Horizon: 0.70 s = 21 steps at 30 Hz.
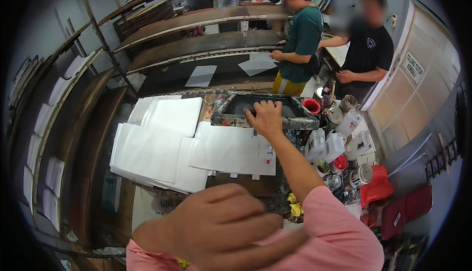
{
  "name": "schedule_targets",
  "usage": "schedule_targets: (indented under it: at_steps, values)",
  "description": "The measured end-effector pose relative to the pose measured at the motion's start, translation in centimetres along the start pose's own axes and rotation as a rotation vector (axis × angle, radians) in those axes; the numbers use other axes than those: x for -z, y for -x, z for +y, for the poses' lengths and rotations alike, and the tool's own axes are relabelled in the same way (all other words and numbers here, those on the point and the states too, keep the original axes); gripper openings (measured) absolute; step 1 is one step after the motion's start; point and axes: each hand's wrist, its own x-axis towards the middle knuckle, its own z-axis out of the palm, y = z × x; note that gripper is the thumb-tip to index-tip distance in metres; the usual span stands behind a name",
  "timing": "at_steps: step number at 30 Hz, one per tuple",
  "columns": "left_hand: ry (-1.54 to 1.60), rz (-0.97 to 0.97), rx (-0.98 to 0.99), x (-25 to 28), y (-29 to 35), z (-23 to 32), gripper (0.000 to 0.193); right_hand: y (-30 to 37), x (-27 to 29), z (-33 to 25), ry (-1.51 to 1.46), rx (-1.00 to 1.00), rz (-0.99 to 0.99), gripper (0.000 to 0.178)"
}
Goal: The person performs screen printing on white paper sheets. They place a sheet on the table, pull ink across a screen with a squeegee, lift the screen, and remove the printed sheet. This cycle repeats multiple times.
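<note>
The right hand (268, 118) gripped the near edge of the frame (231, 118), its fingers curled over the rim toward the dark inside. The frame lay flat at the far side of the bench (231, 182), right of the paper stack (147, 148). The left hand (221, 227) hung in the foreground, blurred, with its back to the view and its fingers partly bent; whether it held anything could not be told.

A white sheet (231, 148) with small dark and red marks lay just on the near side of the frame, its left edge beside the stack. To the right stood a red tub (310, 106), white jugs (315, 145) and tins, with a red bag (377, 187) nearer the person. Beyond the bench, two people, one in a green shirt (307, 28) and one in a black shirt (371, 50), stood beside a rack (191, 50) with loose paper on its lower shelf.
</note>
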Motion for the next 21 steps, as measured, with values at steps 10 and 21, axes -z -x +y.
schedule_targets:
  at_steps: [10,21]
  values:
    - [0.016,0.467,-0.069,-7.4,-2.6,3.1,0.029,0.5,-0.2,-0.1,-0.011,-0.025,-0.067,0.045]
    - [0.056,0.216,0.129,-3.2,6.8,4.2,0.024,0.9,-1.7,-0.3,0.041,0.004,-0.029,0.047]
